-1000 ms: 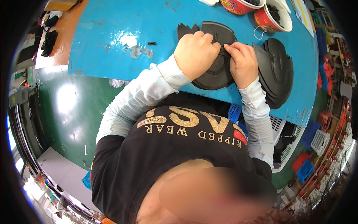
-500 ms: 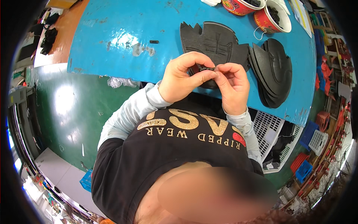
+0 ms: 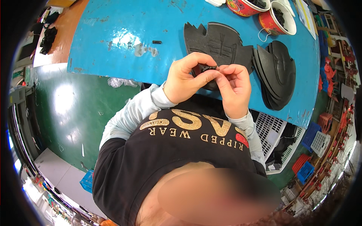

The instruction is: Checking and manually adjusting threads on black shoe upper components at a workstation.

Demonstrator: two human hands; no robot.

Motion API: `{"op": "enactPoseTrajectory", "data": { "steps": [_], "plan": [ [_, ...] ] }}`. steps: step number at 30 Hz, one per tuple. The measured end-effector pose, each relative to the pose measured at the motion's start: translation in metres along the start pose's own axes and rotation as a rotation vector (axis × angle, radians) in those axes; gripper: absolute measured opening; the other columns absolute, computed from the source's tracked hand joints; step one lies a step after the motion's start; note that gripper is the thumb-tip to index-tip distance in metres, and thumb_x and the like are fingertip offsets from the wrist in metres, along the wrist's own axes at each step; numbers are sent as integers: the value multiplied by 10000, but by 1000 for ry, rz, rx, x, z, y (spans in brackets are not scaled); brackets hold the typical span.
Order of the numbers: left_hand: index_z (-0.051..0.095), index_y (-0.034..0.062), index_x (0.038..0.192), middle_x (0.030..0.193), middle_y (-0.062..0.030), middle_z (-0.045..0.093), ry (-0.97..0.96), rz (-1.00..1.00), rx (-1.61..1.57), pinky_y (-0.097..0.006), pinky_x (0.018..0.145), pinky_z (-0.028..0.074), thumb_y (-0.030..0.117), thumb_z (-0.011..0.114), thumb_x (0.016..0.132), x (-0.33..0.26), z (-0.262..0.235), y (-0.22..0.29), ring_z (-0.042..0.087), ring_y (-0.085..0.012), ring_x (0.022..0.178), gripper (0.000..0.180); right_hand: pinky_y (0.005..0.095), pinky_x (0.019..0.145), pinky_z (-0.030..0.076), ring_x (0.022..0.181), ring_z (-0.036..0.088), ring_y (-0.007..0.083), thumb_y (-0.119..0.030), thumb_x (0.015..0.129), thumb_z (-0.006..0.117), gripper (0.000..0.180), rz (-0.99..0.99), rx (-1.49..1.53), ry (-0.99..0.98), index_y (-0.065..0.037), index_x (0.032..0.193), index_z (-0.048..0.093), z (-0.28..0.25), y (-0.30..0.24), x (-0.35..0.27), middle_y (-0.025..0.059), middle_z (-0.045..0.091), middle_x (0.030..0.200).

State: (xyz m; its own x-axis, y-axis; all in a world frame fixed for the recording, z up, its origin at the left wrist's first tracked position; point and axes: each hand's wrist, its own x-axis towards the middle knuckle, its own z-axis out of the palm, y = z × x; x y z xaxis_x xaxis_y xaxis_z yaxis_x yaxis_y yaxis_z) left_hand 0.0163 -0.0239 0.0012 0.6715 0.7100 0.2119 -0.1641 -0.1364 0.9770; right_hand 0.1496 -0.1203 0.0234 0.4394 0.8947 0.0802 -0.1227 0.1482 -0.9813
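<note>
My left hand [image 3: 186, 77] and my right hand [image 3: 235, 88] meet close to my chest, pinching a small black part [image 3: 208, 68] between their fingertips. Just beyond them a flat black rubber piece with a jagged edge [image 3: 218, 43] lies on the blue table [image 3: 120, 34]. A stack of similar black curved pieces [image 3: 277, 73] sits to the right of my right hand. One tiny black bit [image 3: 157, 41] lies alone on the table, left of the flat piece.
Two red and white bowls [image 3: 279, 19] holding small black parts stand at the table's far right. White and coloured plastic crates [image 3: 271, 132] sit on the floor to my right. The green floor [image 3: 71, 113] lies to my left, with dark things on an orange surface [image 3: 49, 35].
Both hands lifted off the flat black piece on the table and drew back toward my chest, now holding a small black part between the fingertips.
</note>
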Motion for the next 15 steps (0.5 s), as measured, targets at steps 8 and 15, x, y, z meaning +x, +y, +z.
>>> {"op": "enactPoseTrajectory", "data": {
  "steps": [8,15],
  "plan": [
    [571,9,1056,1039,-124,648,78,131,-116,-291,790,530,-79,694,848,-1,4,-16,649,-170,935,257,217,755,481,885,569,77,45,927,614,236,15,-58,-61,-27,1092,462,2,0,4,59,590,1010],
    [596,12,1063,976,-104,672,-220,140,144,-303,743,529,-53,729,815,17,-31,17,653,-180,881,289,237,782,477,886,553,91,-20,930,632,217,392,194,-296,-69,1016,438,-22,-15,25,60,594,1011]
  ]
}}
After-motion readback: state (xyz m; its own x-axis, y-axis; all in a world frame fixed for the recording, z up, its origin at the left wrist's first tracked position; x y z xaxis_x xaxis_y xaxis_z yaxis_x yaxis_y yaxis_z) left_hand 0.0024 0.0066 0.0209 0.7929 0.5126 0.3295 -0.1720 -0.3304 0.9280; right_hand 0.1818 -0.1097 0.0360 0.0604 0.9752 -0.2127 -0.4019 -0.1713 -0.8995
